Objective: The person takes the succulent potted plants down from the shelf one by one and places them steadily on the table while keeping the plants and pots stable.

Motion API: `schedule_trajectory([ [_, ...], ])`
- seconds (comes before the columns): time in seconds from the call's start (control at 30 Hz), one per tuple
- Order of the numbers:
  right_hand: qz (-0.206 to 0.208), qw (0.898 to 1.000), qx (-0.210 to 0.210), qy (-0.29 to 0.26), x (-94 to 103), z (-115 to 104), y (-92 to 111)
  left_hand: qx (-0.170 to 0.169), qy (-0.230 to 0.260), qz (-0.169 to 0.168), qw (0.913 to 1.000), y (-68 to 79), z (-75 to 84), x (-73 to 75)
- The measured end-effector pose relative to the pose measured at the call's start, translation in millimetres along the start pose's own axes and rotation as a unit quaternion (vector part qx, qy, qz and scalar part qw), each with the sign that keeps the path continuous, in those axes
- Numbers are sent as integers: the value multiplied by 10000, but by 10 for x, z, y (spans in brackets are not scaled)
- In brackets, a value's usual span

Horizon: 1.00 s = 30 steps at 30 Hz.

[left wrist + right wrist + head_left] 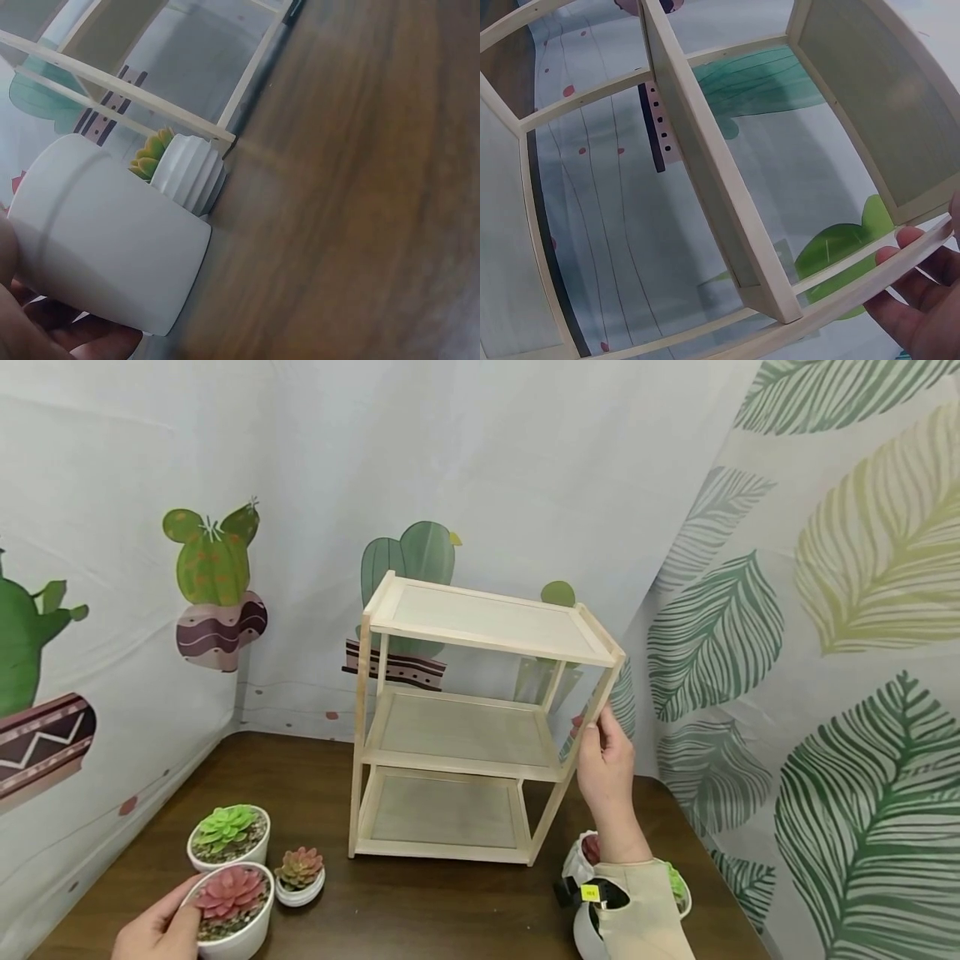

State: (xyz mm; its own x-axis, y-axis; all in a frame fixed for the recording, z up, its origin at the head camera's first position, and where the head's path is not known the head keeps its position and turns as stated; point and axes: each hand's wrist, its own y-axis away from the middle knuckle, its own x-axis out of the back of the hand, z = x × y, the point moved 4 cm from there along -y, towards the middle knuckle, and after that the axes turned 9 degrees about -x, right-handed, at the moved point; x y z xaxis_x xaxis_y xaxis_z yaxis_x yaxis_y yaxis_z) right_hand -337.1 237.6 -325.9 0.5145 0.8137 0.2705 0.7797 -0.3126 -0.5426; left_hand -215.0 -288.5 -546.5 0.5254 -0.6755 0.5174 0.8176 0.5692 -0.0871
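Note:
At the lower left of the head view, my left hand [159,928] grips a white pot with a pink succulent [231,893], thumb at the rim. The left wrist view shows the pot's smooth side [112,240] low over the table; whether its base touches the wood I cannot tell. A three-tier light wooden shelf [487,620] stands in the middle, its right side angled. My right hand [609,768] holds its right front upright. In the right wrist view, curled fingers [915,289] wrap that wooden bar [855,300].
Beside the pink succulent's pot stand a green succulent pot [228,837] and a small ribbed pot with a reddish-yellow succulent [300,875]. More white pots [579,860] sit under my right forearm, partly hidden. A printed cloth [480,460] hangs behind the brown table [420,910].

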Motion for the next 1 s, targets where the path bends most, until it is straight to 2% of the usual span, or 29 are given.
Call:
schedule_trajectory([
  [0.17,-15,10000,3,48,-9,-13,-12,-50,272,64,9996,13,-13,-4],
  [0.4,-16,10000,-31,44,-18,-11,-10,106,733,202,9971,23,-18,-20],
  [0.63,-40,10000,-34,-37,-27,5,-3,178,993,367,9942,35,-9,-44],
  [0.83,-85,9999,-37,-108,-23,8,-2,73,1222,546,9910,22,-12,-71],
  [1.0,-103,9999,10,-61,-41,6,-5,-41,1174,618,9911,21,-19,-67],
])
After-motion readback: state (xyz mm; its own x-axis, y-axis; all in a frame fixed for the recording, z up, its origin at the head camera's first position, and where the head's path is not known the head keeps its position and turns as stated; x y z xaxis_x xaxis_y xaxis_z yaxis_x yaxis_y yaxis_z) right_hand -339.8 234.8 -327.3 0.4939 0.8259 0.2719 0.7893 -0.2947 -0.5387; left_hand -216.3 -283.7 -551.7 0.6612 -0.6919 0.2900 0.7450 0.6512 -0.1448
